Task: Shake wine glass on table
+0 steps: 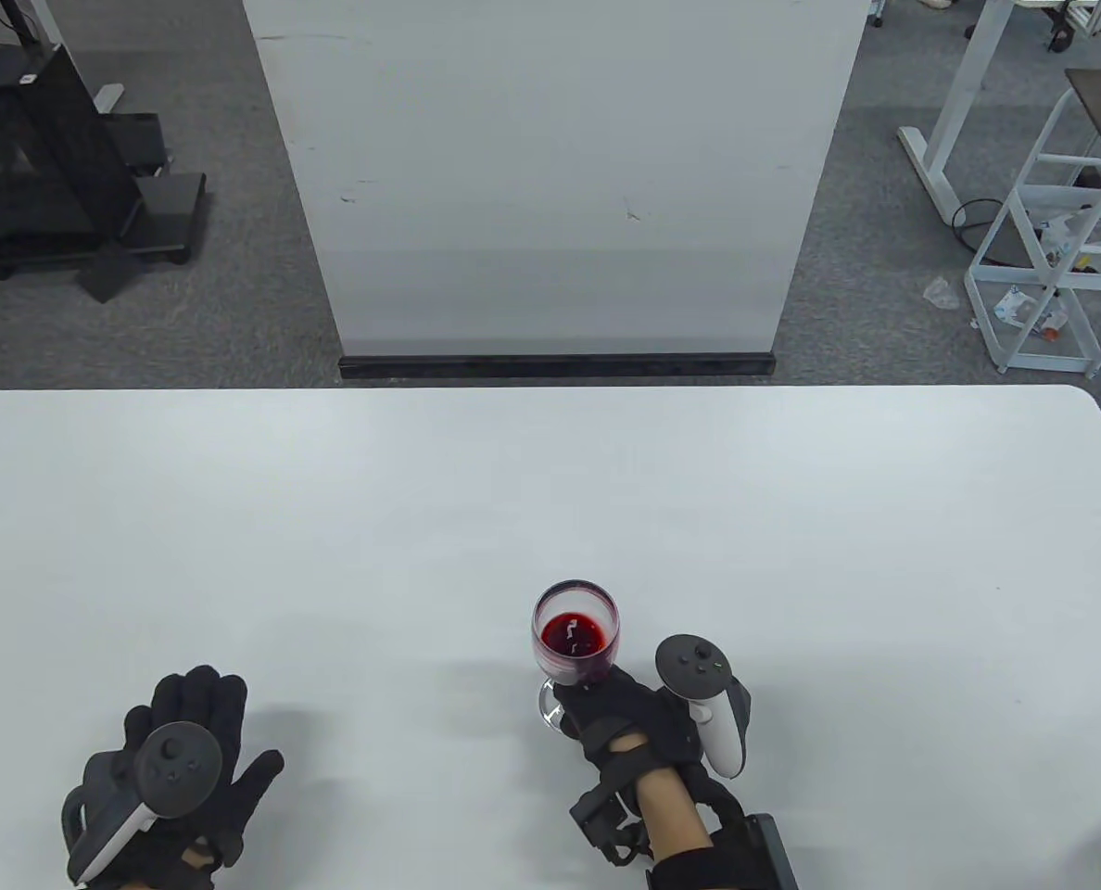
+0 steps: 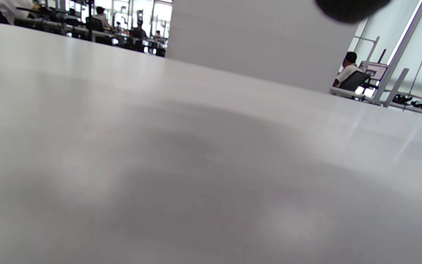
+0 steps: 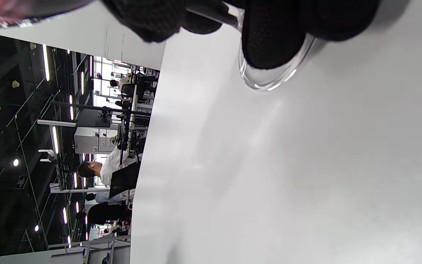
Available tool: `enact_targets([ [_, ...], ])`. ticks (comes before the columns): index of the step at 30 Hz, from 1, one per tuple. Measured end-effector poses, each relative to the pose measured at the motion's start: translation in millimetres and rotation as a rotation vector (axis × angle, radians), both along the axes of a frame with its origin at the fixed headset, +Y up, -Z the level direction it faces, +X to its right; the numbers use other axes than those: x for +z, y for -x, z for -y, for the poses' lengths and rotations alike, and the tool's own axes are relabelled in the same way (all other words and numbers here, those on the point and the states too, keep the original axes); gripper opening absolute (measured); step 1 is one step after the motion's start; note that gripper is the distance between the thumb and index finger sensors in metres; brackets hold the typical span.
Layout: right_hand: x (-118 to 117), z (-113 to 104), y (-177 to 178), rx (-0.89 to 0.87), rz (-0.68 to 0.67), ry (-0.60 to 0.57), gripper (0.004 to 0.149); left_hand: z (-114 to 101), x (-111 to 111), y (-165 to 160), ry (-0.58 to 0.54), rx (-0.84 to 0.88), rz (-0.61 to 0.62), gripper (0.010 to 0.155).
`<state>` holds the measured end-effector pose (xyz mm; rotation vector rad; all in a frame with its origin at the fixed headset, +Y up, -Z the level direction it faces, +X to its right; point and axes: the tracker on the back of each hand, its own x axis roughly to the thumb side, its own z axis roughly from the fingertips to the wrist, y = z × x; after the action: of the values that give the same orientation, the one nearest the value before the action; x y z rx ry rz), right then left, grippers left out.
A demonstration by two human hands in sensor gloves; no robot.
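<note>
A clear wine glass [image 1: 575, 638] with red wine in its bowl stands near the front middle of the white table [image 1: 550, 501]. My right hand [image 1: 620, 718] grips it low down, around the stem, just under the bowl. In the right wrist view my gloved fingers [image 3: 273, 36] lie over the glass foot [image 3: 269, 79], which sits on the table. My left hand [image 1: 194, 742] lies flat on the table at the front left, fingers spread, holding nothing. Only a dark fingertip [image 2: 350, 9] shows in the left wrist view.
A white upright panel [image 1: 550, 176] stands on the floor behind the table's far edge. A white frame rack [image 1: 1060, 260] is at the far right and a black stand [image 1: 59, 167] at the far left, both off the table.
</note>
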<state>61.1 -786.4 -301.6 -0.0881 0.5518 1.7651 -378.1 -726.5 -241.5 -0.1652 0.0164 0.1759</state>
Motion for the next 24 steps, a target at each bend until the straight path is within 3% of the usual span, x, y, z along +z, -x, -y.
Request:
enact_targets([
  [12,0.2,-1.6,-4.6,0.098,0.041,-0.03,0.055,-1.1,0.8,-0.8,-0.008,-0.004,-0.005,0.08],
  [18,-0.6,-0.5,-5.0,0.043,-0.012,0.004,0.056,-0.7,0.3,-0.9,0.0,-0.002,-0.004,0.08],
  [24,1.1,2.9,-3.0,-0.006,0.018,0.009,0.057,-1.2,0.3,-1.1,0.001,0.003,-0.002,0.08],
])
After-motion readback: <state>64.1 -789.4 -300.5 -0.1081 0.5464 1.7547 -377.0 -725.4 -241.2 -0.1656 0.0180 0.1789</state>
